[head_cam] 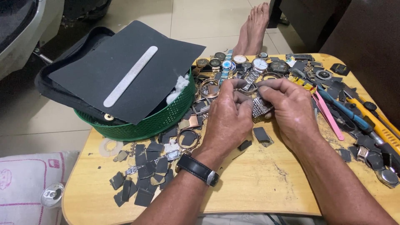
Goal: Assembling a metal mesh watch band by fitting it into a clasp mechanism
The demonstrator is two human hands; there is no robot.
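I sit at a low wooden worktop (258,183) with rounded corners, set on a floor of pale beige tiles (137,12) under soft, even light. Dark wooden furniture (354,29) stands beyond its far right corner, a grey-white moulded body (18,37) fills the upper left, and a white cushion with pink lines (25,183) lies at the lower left.

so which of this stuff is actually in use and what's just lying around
In use:
- left hand
- right hand
- metal watch band held between them

Lying about:
- green basket
- nail file
- row of watches
- pink tweezers
- dark sandpaper scraps
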